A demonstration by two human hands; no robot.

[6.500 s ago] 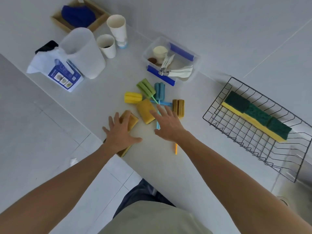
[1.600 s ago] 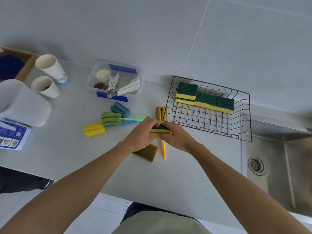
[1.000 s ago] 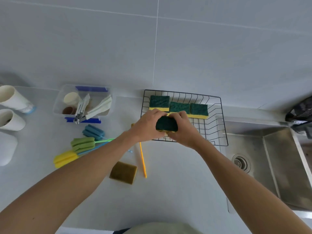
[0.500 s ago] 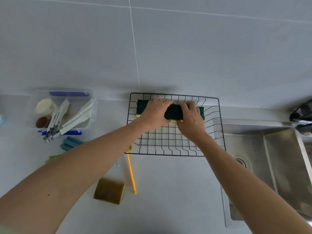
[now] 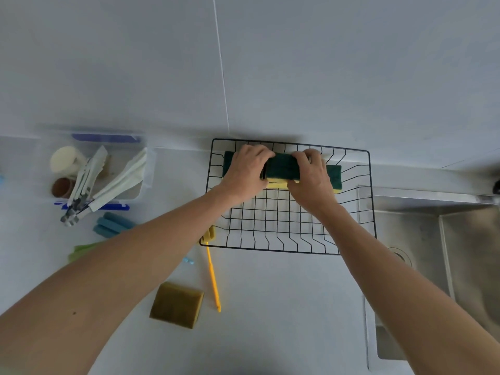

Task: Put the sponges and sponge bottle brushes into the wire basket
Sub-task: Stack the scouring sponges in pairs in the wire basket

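Gripping a green-topped sponge between them, the left hand and right hand curl their fingers over its ends, holding it atop the sponge row along the wire basket's far side.

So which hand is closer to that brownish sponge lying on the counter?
Left. The left hand is in the wire basket, up and slightly right of the brownish sponge. The right hand is further right, gripping the same green sponge.
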